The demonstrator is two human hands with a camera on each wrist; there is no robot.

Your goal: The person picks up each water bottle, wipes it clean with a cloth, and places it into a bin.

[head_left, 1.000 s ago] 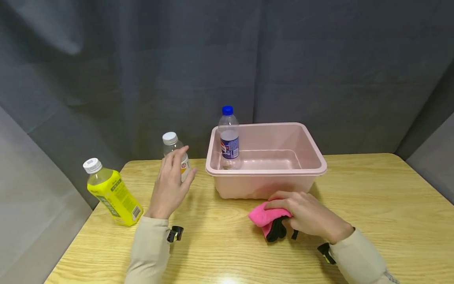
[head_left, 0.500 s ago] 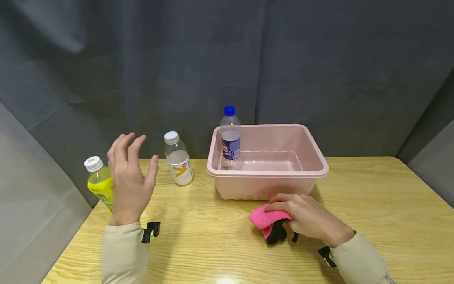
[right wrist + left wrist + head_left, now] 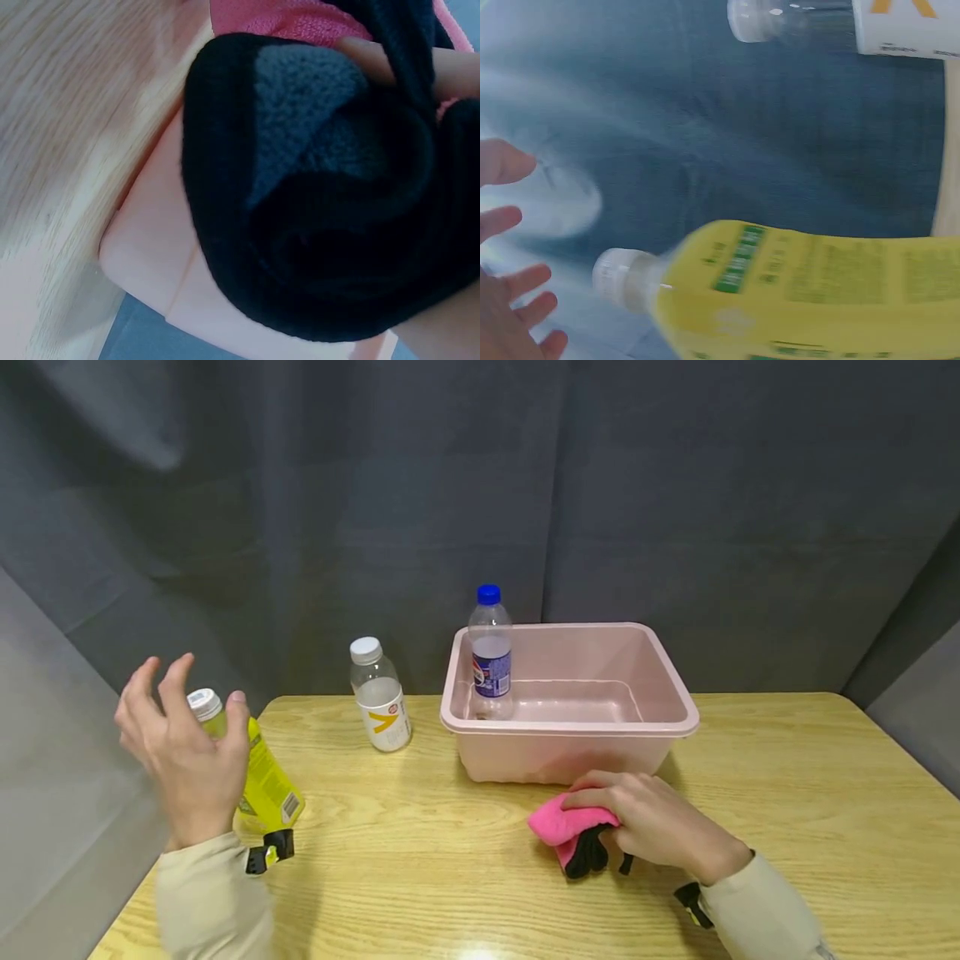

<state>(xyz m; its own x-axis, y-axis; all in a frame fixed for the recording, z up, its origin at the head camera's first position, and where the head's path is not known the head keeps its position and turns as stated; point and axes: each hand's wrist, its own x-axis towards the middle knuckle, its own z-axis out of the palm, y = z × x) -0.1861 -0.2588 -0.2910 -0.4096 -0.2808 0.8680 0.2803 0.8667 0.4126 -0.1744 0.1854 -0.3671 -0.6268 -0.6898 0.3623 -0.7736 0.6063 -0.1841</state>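
Observation:
My left hand (image 3: 187,752) hovers over the left side of the table, fingers spread and thumb apart. In the head view it partly hides a yellow-labelled bottle (image 3: 268,785) with a white cap. The left wrist view shows the fingertips (image 3: 531,279) beside that bottle's cap (image 3: 619,279), with a gap between. My right hand (image 3: 648,818) grips a soft, folded pink fabric item (image 3: 562,821) with black trim, low over the table in front of the pink basin. In the right wrist view, its black-edged opening and grey fuzzy lining (image 3: 307,105) show.
The pink basin (image 3: 570,727) stands at the table's back middle. Inside its left end is an upright clear bottle with a blue cap (image 3: 492,672). A white-capped clear bottle (image 3: 385,714) stands left of the basin. Dark curtain (image 3: 675,510) hangs behind the wooden table (image 3: 450,877).
My left hand has moved left, away from the white-capped clear bottle and over to the yellow-labelled one. The right hand keeps its grip on the pink fabric item in the same place.

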